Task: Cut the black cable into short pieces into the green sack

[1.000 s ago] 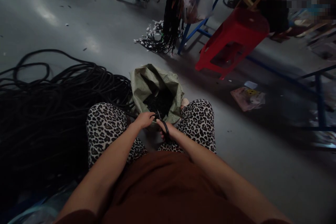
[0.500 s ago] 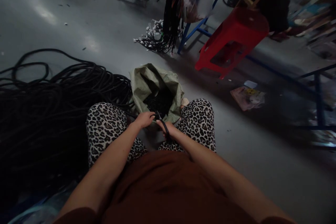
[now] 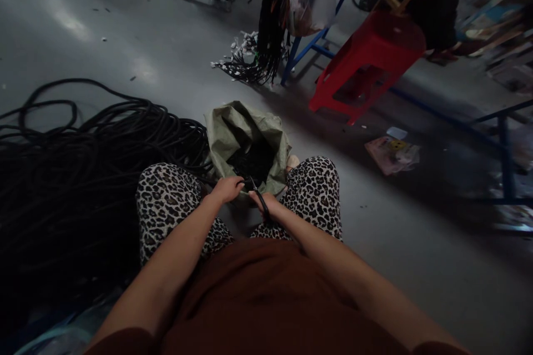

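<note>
I sit with my knees apart over an open green woven sack [image 3: 233,125] that holds dark cut pieces. My left hand [image 3: 227,188] is closed on a black cable just above the sack's near rim. My right hand [image 3: 266,203] is closed round a pair of black-handled scissors [image 3: 259,197], whose blades point at the cable by my left fingers. The cable leads off left to a big heap of black cable [image 3: 75,177] on the floor.
A red plastic stool [image 3: 368,61] stands tipped at the upper right beside a blue metal frame [image 3: 310,47]. A bundle of black cords [image 3: 272,22] hangs from above, with more on the floor. A pinkish packet [image 3: 391,154] lies on the grey floor at right.
My hands stay at the sack's rim; the right hand with the scissors has shifted very slightly. The view has barely moved.
</note>
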Motion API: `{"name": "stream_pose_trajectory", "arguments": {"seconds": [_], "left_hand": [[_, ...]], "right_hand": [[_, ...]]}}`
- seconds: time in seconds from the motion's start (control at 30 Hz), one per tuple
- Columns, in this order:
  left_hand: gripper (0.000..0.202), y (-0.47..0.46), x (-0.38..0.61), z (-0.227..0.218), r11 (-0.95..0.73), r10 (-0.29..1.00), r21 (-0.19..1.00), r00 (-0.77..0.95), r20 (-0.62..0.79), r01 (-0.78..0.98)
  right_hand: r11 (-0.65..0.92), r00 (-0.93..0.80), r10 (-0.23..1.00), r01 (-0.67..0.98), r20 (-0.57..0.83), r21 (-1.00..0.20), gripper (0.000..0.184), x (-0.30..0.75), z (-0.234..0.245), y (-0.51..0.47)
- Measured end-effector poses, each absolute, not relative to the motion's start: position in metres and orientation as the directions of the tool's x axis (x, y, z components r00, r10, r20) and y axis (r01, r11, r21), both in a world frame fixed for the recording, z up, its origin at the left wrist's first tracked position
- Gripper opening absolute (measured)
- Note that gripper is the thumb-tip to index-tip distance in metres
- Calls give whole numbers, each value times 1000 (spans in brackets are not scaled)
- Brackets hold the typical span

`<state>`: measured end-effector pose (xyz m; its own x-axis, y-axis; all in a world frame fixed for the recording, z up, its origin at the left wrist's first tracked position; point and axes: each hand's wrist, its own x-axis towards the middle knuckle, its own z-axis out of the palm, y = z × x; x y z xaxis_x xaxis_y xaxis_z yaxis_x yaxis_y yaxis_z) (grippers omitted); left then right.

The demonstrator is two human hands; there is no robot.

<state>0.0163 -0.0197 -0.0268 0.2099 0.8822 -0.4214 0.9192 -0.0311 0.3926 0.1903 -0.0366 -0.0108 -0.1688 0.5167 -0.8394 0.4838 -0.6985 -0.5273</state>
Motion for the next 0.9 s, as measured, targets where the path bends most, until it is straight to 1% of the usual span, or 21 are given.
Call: {"name": "stream_pose_trajectory", "arguments": {"seconds": [0.1, 0.13, 0.27, 0.37, 0.53, 0.6, 0.7, 0.8, 0.9], "left_hand": [[33, -19, 14, -27, -32, 887, 362, 194, -420, 932], [33, -19, 13, -27, -32, 885, 357, 192, -424, 933], [33, -19, 12, -28, -26, 873, 337, 185, -452, 941], [33, -19, 12, -29, -16, 867, 326, 176, -467, 945], [31, -18, 12, -28, 11, 887, 336, 147, -438, 942], [31, -17, 12, -28, 27, 899, 330, 122, -422, 944], [32, -17, 12, -27, 45, 918, 338, 95, -385, 940], [33, -16, 11, -27, 41, 925, 351, 97, -367, 936], [33, -17, 12, -27, 31, 925, 352, 107, -365, 936]], "right_hand": [[-650, -112, 545, 569, -831, -503, 45, 190, -8, -35], [-646, -114, 547, 573, -829, -505, 45, 190, -8, -35], [-674, -141, 543, 515, -828, -530, 43, 191, -10, -37], [-714, -117, 522, 482, -845, -508, 44, 192, -13, -37], [-764, -59, 497, 443, -866, -469, 47, 191, -13, -34], [-779, -73, 469, 435, -880, -451, 49, 191, -11, -34], [-785, -139, 440, 420, -887, -455, 50, 190, -8, -35], [-765, -188, 446, 429, -875, -481, 52, 188, -8, -36], [-750, -184, 451, 454, -874, -482, 54, 187, -12, -36]]}}
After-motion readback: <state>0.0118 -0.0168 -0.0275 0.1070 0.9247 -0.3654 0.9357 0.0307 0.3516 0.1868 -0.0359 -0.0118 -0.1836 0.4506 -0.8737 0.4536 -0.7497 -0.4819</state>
